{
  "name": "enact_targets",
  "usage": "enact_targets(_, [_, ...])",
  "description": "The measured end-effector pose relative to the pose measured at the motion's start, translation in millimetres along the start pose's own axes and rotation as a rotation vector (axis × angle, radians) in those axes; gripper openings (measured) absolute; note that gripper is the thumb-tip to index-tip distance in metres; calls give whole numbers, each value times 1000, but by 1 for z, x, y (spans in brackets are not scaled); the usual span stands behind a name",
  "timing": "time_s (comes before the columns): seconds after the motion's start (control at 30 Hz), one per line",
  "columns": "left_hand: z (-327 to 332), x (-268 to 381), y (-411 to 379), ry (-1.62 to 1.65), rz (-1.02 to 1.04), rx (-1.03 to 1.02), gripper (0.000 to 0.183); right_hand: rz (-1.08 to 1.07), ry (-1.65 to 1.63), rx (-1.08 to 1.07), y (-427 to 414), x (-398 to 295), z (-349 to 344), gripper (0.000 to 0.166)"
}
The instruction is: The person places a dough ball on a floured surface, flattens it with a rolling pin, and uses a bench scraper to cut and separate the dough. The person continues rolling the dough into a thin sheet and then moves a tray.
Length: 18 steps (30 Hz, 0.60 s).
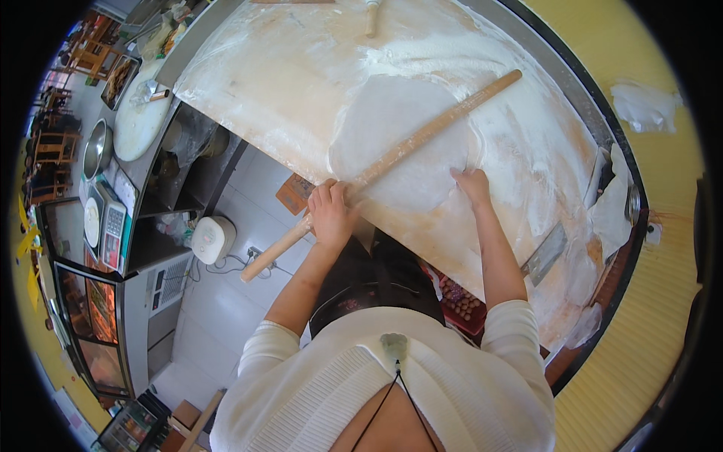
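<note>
A long wooden rolling pin [438, 125] lies diagonally across a large, thin round sheet of dough [404, 127] on the floured wooden work board [254, 101]. My left hand [330, 212] grips the pin near the board's front edge, and the pin's lower end sticks out over the floor. At the dough's lower right rim is my right hand [471, 183], its fingers bent in and touching the sheet's edge; whether they pinch the dough is hard to tell. Loose white flour [429, 59] surrounds the sheet, thickest behind and to the right of it.
A metal cleaver [546, 254] lies on the board at the right, below crumpled sheets [613, 198]. A smaller rolling pin [371, 20] is at the far edge. To the left stand a digital scale [113, 226], a steel bowl [98, 148], a round cutting board [138, 121] and a rice cooker [213, 240].
</note>
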<state>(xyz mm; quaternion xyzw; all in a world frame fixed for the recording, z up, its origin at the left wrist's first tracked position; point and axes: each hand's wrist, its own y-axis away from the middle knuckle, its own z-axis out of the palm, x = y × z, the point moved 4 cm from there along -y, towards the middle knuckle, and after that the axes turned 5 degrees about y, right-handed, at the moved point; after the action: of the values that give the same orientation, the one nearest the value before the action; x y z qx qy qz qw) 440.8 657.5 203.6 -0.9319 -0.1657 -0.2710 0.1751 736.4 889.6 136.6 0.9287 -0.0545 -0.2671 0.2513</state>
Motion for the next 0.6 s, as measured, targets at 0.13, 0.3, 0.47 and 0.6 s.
enact_targets(0.13, [16, 38, 1, 137, -30, 47, 62, -91, -256, -377, -7, -45, -11, 28])
enact_targets(0.3, [23, 58, -16, 198, -47, 140, 62, -308, -569, -394, -18, -163, -8, 29])
enact_targets(0.47, [39, 71, -52, 201, 28, 194, 59, -966, -27, -7, -33, -175, 9, 37])
enact_targets(0.6, [69, 71, -67, 77, 29, 128, 57, -1312, 434, -23, 13, -148, 9, 50])
